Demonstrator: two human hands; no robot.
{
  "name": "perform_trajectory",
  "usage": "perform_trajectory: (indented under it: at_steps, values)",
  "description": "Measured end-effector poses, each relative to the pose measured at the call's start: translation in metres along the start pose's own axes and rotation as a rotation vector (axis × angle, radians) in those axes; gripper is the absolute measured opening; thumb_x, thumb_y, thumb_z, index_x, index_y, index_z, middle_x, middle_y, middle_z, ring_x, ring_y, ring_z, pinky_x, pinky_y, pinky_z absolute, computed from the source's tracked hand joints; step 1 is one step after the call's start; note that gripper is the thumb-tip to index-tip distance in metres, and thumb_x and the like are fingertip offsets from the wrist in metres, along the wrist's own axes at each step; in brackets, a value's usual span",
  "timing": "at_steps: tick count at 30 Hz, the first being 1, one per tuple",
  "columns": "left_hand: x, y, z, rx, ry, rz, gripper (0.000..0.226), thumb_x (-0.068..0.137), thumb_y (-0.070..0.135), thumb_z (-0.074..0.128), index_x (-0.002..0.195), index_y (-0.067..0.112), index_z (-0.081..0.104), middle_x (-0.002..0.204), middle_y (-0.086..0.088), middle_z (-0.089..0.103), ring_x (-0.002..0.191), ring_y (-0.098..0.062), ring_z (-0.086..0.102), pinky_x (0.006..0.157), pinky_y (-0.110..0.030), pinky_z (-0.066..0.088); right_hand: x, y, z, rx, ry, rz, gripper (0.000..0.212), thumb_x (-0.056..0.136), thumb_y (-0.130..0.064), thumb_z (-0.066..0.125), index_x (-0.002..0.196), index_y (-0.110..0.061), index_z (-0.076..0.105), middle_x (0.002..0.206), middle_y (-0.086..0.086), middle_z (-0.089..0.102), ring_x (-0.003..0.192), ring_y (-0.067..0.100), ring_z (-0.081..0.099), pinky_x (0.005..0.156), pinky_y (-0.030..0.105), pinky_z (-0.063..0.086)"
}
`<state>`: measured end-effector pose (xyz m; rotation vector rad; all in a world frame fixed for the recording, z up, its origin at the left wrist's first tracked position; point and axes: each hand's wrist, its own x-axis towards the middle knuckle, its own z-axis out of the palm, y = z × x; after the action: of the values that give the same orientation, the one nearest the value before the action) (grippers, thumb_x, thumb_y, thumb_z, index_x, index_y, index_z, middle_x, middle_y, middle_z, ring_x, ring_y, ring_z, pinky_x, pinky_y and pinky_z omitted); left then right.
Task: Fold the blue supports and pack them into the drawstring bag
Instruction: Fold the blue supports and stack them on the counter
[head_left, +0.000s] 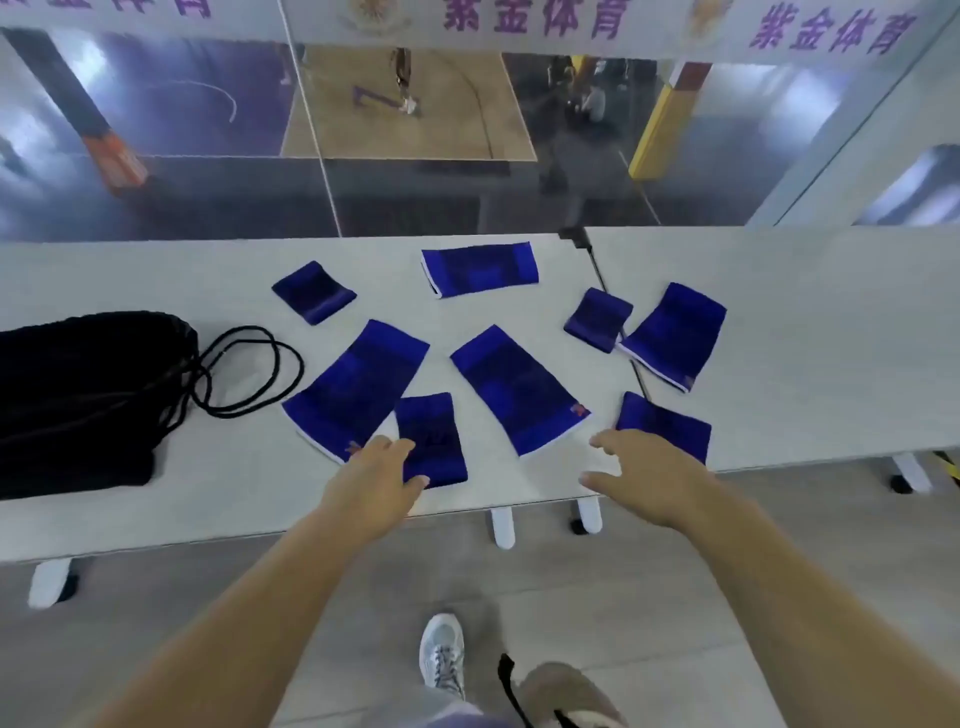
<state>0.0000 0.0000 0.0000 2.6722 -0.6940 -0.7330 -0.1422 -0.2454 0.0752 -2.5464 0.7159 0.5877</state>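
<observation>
Eight blue supports lie flat and scattered across the white bench (156, 270). Left hand (371, 480) reaches over the near edge, fingers (400, 447) spread w/ thumb apart, touching the small support (431, 439) nearest the person; looks like a loose hold on its left edge, but blur makes that hard to confirm. Right hand (647, 475) hovers open, fingers relaxed, just beside another small support (667, 423). Black drawstring bag (78, 395) lies at the bench's left, cords (254, 371) looped beside it.
</observation>
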Motion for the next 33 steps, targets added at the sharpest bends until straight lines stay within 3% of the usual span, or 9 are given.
perform_trajectory:
  at_steps: [10,16,19,22,26,30,33]
  values:
    - [0.043,0.017,0.012,0.048,0.001,-0.139,0.046,0.092,0.041,0.053,0.133,0.022,0.046,0.136,-0.009,0.037,0.121,-0.028,0.043,0.1,-0.041,0.041,0.04,0.024,0.004,-0.005,-0.076,0.052,0.054,0.089,-0.045,0.055,0.137,-0.025,0.042,0.139,-0.002,0.048,0.123,0.017,0.048,0.098,0.038,0.043]
    - [0.05,0.03,0.015,-0.225,0.012,-0.25,0.057,0.085,0.021,0.068,0.136,0.017,0.041,0.132,-0.011,0.045,0.117,-0.027,0.047,0.098,-0.035,0.041,0.063,0.038,0.002,-0.011,-0.14,0.015,0.053,0.088,-0.048,0.055,0.136,-0.027,0.042,0.137,-0.004,0.05,0.122,0.015,0.048,0.097,0.038,0.044]
    - [0.049,0.035,0.014,-0.224,0.091,-0.23,0.05,0.087,0.013,0.064,0.135,0.014,0.047,0.127,-0.008,0.058,0.113,-0.024,0.054,0.093,-0.031,0.043,0.072,0.044,-0.003,-0.027,-0.154,-0.017,0.052,0.088,-0.047,0.055,0.135,-0.027,0.043,0.137,-0.004,0.051,0.121,0.015,0.049,0.096,0.035,0.044]
    - [0.044,0.044,0.007,-0.302,0.185,-0.187,0.044,0.09,0.01,0.059,0.133,0.016,0.052,0.128,-0.005,0.06,0.115,-0.023,0.056,0.093,-0.03,0.043,0.078,0.052,-0.009,-0.009,-0.156,-0.033,0.052,0.089,-0.045,0.056,0.136,-0.026,0.043,0.137,-0.004,0.051,0.122,0.015,0.05,0.097,0.035,0.045]
    - [0.04,0.062,-0.009,-0.443,0.255,-0.131,0.038,0.089,0.011,0.06,0.126,0.02,0.058,0.109,-0.001,0.064,0.094,-0.019,0.061,0.081,-0.029,0.049,0.08,0.067,-0.018,0.034,-0.139,-0.046,0.049,0.09,-0.041,0.056,0.134,-0.023,0.046,0.131,-0.006,0.054,0.116,0.013,0.053,0.094,0.033,0.047]
    - [0.046,0.09,-0.017,-0.518,0.237,-0.08,0.035,0.088,0.013,0.063,0.121,0.024,0.06,0.1,0.005,0.062,0.087,-0.016,0.064,0.078,-0.036,0.056,0.084,0.093,-0.023,-0.009,-0.018,-0.045,0.039,0.091,-0.035,0.055,0.127,-0.022,0.051,0.121,-0.004,0.058,0.106,0.014,0.055,0.089,0.033,0.048]
    - [0.056,0.118,-0.012,-0.555,0.221,-0.045,0.028,0.09,0.017,0.062,0.116,0.026,0.063,0.091,0.014,0.063,0.084,-0.011,0.063,0.073,-0.028,0.054,0.094,0.12,-0.023,-0.076,0.076,-0.022,0.044,0.09,-0.029,0.057,0.132,-0.019,0.046,0.13,0.001,0.052,0.114,0.019,0.051,0.094,0.035,0.046]
